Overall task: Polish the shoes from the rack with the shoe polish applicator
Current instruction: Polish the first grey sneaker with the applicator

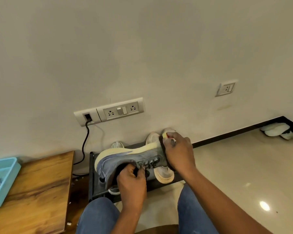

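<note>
Above the rack, left hand grips shoe; right hand presses applicator on toe.

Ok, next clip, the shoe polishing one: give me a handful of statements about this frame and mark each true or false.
1. The left hand grips the grey-blue shoe at its opening. True.
2. The right hand is idle on the floor. False: it holds the applicator against the toe end of the shoe.
3. The shoe is held on its side, with the pale sole turned toward the wall. True.
4. The blue tray sits on the shoe rack. False: it sits on the wooden table, left of the rack.
5. A black cable runs from the wall socket panel. True.
</note>
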